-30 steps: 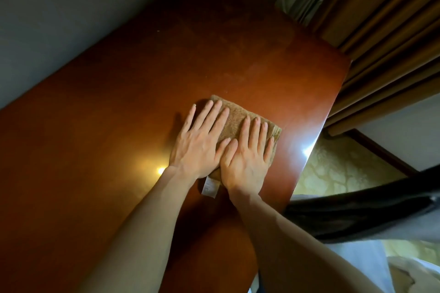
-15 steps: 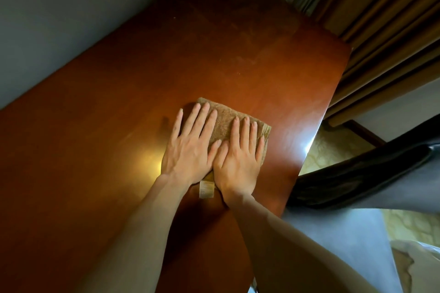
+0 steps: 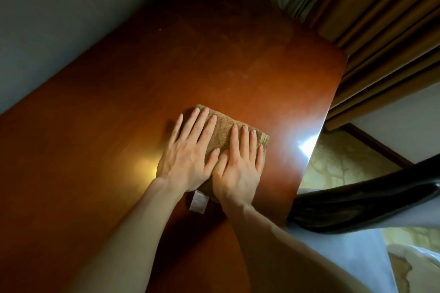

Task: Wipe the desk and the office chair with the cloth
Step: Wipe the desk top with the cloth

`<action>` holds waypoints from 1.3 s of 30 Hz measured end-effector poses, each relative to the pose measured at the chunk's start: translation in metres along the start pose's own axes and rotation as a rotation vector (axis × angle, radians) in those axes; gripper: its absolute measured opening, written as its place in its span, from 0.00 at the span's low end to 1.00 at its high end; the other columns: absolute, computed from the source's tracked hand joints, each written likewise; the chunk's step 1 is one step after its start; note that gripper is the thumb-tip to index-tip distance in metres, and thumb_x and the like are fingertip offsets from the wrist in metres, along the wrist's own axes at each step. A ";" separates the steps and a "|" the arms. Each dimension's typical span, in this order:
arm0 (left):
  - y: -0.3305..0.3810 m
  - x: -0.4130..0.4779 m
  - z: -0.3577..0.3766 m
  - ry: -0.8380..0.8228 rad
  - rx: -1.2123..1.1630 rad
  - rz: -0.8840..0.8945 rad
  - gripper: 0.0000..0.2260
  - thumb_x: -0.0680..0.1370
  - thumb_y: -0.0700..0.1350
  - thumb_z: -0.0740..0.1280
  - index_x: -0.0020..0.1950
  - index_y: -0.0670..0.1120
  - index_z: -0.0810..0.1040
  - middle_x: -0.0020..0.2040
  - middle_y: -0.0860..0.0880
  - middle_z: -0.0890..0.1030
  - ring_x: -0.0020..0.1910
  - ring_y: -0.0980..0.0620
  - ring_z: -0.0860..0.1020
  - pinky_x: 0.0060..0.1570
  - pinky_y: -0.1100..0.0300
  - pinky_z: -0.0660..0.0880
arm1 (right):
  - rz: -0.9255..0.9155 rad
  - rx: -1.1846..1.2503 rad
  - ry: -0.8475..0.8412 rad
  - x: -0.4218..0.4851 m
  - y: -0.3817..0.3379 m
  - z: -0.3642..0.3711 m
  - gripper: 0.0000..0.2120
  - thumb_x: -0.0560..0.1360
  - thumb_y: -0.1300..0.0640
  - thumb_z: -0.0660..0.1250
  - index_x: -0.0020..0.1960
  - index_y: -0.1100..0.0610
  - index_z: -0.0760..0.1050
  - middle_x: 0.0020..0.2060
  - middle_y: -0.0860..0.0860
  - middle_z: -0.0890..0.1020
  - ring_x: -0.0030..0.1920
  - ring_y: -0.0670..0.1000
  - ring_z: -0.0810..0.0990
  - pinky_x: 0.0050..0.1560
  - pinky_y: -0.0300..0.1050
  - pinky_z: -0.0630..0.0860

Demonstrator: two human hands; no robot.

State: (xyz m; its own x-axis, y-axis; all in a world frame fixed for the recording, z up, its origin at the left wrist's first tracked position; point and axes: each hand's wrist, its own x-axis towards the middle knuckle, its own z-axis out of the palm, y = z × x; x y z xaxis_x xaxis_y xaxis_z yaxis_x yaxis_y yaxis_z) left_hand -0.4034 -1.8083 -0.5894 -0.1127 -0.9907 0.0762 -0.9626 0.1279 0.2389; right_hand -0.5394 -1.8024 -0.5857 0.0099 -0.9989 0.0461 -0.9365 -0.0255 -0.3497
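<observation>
A folded brown terry cloth (image 3: 222, 134) lies on the glossy red-brown desk (image 3: 119, 138), right of its middle and near the front edge. My left hand (image 3: 188, 154) and my right hand (image 3: 238, 166) lie side by side on it. Both palms are flat and the fingers stretched out, pressing the cloth down. A white label (image 3: 198, 202) sticks out from under the cloth between my wrists. The black glossy part of the office chair (image 3: 369, 200) reaches in from the right, beside the desk's front edge.
A grey wall (image 3: 59, 19) runs along the desk's far side. Brown curtains (image 3: 381, 43) hang past its right end. Patterned yellow floor (image 3: 345, 157) shows between desk and chair. A pale grey surface (image 3: 345, 257) lies below the chair part.
Both hands have slid the cloth a little to the left and toward me across the desk. The black chair part sits higher in view than a second ago.
</observation>
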 end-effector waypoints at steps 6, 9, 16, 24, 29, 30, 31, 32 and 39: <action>-0.003 0.056 0.002 -0.004 -0.008 0.036 0.32 0.83 0.61 0.44 0.84 0.46 0.51 0.84 0.44 0.50 0.84 0.47 0.46 0.81 0.42 0.48 | 0.033 -0.036 0.023 0.051 0.003 0.002 0.33 0.79 0.46 0.44 0.84 0.49 0.54 0.83 0.50 0.53 0.83 0.49 0.45 0.82 0.54 0.42; -0.008 0.082 0.004 -0.014 -0.005 0.054 0.32 0.83 0.61 0.44 0.85 0.47 0.49 0.85 0.45 0.48 0.84 0.47 0.45 0.81 0.43 0.47 | 0.041 -0.040 0.025 0.075 0.005 0.005 0.33 0.80 0.45 0.44 0.84 0.49 0.53 0.83 0.49 0.52 0.83 0.49 0.44 0.82 0.53 0.40; -0.017 0.151 0.007 -0.015 0.010 0.106 0.33 0.83 0.61 0.44 0.85 0.47 0.50 0.85 0.45 0.48 0.84 0.47 0.45 0.81 0.43 0.46 | 0.075 -0.058 0.100 0.139 0.009 0.016 0.32 0.81 0.46 0.47 0.84 0.50 0.54 0.83 0.50 0.54 0.83 0.50 0.46 0.82 0.53 0.40; -0.025 0.223 0.009 -0.007 0.029 0.156 0.33 0.83 0.61 0.47 0.84 0.46 0.52 0.85 0.45 0.50 0.84 0.48 0.46 0.81 0.44 0.45 | 0.101 -0.050 0.132 0.204 0.014 0.021 0.31 0.81 0.45 0.49 0.84 0.50 0.54 0.83 0.50 0.54 0.83 0.49 0.46 0.82 0.54 0.42; -0.028 0.268 0.012 0.011 0.004 0.202 0.33 0.83 0.61 0.48 0.84 0.45 0.54 0.84 0.45 0.52 0.84 0.48 0.47 0.81 0.45 0.46 | 0.133 -0.055 0.128 0.245 0.018 0.020 0.32 0.81 0.44 0.46 0.84 0.50 0.53 0.83 0.51 0.53 0.83 0.50 0.45 0.82 0.53 0.41; -0.029 0.278 0.013 0.015 0.000 0.204 0.33 0.83 0.61 0.48 0.84 0.45 0.55 0.84 0.45 0.52 0.84 0.48 0.47 0.81 0.44 0.46 | 0.137 -0.057 0.132 0.254 0.019 0.020 0.33 0.80 0.44 0.46 0.84 0.50 0.53 0.83 0.51 0.53 0.83 0.50 0.46 0.82 0.52 0.41; -0.029 0.287 0.015 0.019 -0.001 0.203 0.33 0.83 0.61 0.48 0.84 0.45 0.55 0.84 0.45 0.53 0.83 0.48 0.48 0.81 0.44 0.46 | 0.140 -0.056 0.136 0.264 0.019 0.020 0.33 0.80 0.44 0.45 0.84 0.50 0.53 0.83 0.51 0.54 0.83 0.50 0.46 0.82 0.51 0.40; -0.029 0.296 0.015 0.025 0.002 0.201 0.33 0.83 0.62 0.48 0.84 0.45 0.56 0.84 0.45 0.53 0.83 0.48 0.48 0.81 0.44 0.47 | 0.141 -0.055 0.141 0.273 0.020 0.020 0.33 0.80 0.44 0.45 0.84 0.50 0.53 0.83 0.51 0.54 0.83 0.49 0.46 0.82 0.51 0.40; -0.029 0.358 0.016 0.029 0.030 0.204 0.33 0.82 0.61 0.46 0.83 0.45 0.57 0.84 0.44 0.55 0.83 0.47 0.50 0.81 0.43 0.46 | 0.154 -0.021 0.170 0.338 0.025 0.017 0.34 0.78 0.43 0.44 0.83 0.49 0.56 0.83 0.50 0.57 0.83 0.49 0.48 0.82 0.51 0.41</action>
State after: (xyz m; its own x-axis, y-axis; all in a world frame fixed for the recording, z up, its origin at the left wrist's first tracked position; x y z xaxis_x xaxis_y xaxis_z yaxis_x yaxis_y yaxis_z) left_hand -0.4194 -2.1673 -0.5842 -0.2996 -0.9424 0.1485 -0.9274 0.3242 0.1866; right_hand -0.5536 -2.1414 -0.5951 -0.1911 -0.9698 0.1513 -0.9296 0.1293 -0.3452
